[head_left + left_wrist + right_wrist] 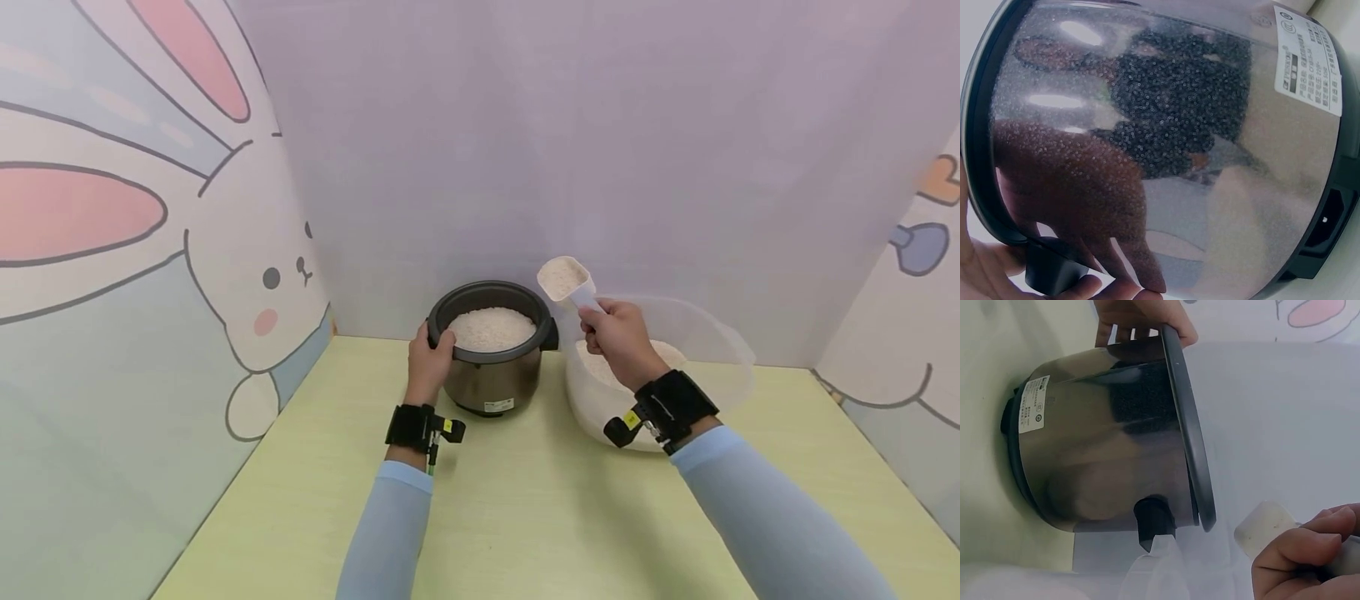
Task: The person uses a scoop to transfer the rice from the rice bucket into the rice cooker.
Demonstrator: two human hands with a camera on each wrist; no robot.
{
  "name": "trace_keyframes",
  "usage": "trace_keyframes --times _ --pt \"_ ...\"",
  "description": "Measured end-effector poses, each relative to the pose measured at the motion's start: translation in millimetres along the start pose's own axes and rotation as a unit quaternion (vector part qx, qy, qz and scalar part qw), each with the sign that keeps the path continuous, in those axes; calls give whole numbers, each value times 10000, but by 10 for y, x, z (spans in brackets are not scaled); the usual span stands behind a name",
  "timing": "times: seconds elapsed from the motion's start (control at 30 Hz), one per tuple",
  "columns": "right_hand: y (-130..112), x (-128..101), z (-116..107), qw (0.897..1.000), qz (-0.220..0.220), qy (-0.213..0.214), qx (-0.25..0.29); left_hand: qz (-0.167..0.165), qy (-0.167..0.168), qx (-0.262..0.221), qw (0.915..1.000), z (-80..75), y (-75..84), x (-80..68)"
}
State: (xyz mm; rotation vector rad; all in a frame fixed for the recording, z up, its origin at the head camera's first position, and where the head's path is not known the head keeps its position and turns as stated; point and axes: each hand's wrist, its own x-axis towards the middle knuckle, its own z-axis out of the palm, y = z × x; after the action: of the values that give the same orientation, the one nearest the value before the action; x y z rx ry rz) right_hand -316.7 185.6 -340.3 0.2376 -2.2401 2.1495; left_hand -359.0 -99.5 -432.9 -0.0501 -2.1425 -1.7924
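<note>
A dark rice cooker (491, 383) stands lidless on the table, with white rice (492, 329) heaped in it. My left hand (431, 364) holds it at its left side, thumb near the rim. In the left wrist view, the fingers (1088, 287) wrap round a black side handle (1054, 265). My right hand (621, 340) grips a white measuring scoop (579, 296) by its handle. The scoop bears rice and is raised just right of the cooker. In the right wrist view, its cup (1262, 529) shows past the curled fingers.
A translucent plastic tub (588, 408) with rice in it stands right of the cooker, partly behind my right hand and wrist. The pale yellow table (495, 517) meets a lilac back wall (525, 150). A rabbit-patterned panel (247, 325) stands at the left.
</note>
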Motion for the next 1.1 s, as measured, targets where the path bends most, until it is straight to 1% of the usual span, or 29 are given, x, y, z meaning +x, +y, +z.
trace_keyframes --times 0.17,0.33,0.53,0.63,0.8,0.9,1.1 --pt "26 45 88 9981 -260 34 -564 30 -2 10 10000 -5 -10 0" --pt "41 99 173 9917 -582 114 -1138 -60 -22 18 10000 -15 -11 -1" --pt "42 134 260 9762 -940 295 -1930 -38 -17 14 10000 -18 -8 -4" --pt "36 129 288 9692 -1053 302 -2205 -29 -8 23 10000 -19 -3 -7" --pt "28 115 314 9620 -1223 211 -2434 -45 -11 35 10000 -10 -1 -3" --pt "35 115 331 9598 -1324 110 -2472 -71 -19 61 10000 -10 -5 -2" --pt "57 123 366 9457 -1700 34 -2771 -98 -31 79 9999 -5 -6 -4"
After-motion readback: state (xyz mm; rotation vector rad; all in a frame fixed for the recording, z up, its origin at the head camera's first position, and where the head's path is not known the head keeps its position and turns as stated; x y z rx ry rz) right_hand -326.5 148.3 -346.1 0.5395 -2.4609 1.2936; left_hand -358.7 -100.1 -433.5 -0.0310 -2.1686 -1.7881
